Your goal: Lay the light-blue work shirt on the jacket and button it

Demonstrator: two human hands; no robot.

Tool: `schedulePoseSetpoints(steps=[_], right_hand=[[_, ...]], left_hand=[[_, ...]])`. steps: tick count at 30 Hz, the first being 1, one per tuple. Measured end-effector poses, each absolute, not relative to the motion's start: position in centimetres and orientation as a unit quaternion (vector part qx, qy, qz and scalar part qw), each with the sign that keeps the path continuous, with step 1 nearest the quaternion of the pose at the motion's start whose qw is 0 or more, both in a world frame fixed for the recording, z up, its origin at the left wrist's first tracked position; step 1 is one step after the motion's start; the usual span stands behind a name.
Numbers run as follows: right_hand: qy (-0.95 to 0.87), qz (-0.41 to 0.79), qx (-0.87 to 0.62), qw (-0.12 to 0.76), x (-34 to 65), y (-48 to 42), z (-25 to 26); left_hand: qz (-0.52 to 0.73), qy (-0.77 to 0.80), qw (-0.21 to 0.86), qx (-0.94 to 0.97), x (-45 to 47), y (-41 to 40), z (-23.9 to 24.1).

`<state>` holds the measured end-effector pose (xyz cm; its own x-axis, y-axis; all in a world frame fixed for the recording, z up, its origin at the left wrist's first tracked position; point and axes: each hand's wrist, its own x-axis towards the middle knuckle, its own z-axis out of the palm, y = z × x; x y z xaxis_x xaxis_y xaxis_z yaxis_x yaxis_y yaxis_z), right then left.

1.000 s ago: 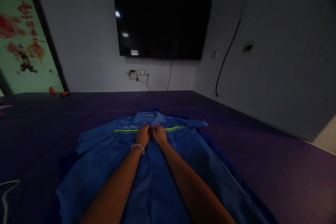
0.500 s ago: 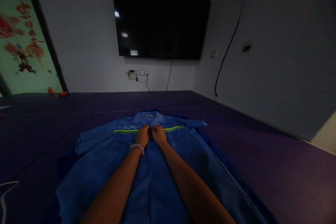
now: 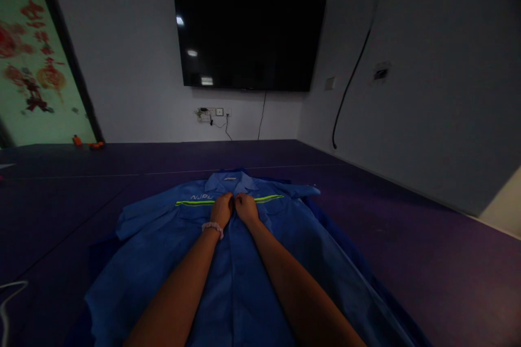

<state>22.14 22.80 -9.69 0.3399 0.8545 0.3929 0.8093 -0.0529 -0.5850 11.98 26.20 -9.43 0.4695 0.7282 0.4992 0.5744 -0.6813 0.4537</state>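
Observation:
A blue short-sleeved work shirt lies face up and spread out, its collar pointing away from me. A yellow-green stripe and white letters cross its chest. My left hand, with a pale scrunchie on the wrist, pinches the front opening just below the collar. Close beside it, my right hand is closed on the opposite edge of the same opening. The fingertips nearly meet, and whatever small part of the placket sits between them is hidden. Darker blue cloth shows from under the shirt.
The shirt rests on a wide purple surface with seams. A white cable lies at the lower left. Orange objects stand near the door at the far left. A television hangs on the far wall above sockets; a black cable dangles at right.
Both hands stay at the shirt's front opening with barely any movement of the fingers. The whole view has shifted very slightly.

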Motion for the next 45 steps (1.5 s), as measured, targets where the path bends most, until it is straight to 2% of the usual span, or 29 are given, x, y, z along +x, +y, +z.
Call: schedulePoseSetpoints(steps=[28, 45], right_hand=[[-0.577, 0.038, -0.727, 0.369, 22.13, 22.72, -9.5], [-0.562, 0.033, -0.726, 0.395, 22.21, 22.85, -9.82]], left_hand=[[0.328, 0.395, 0.099, 0.852, 11.95, 26.21, -9.32], [0.331, 0.379, 0.096, 0.859, 12.07, 26.43, -9.43]])
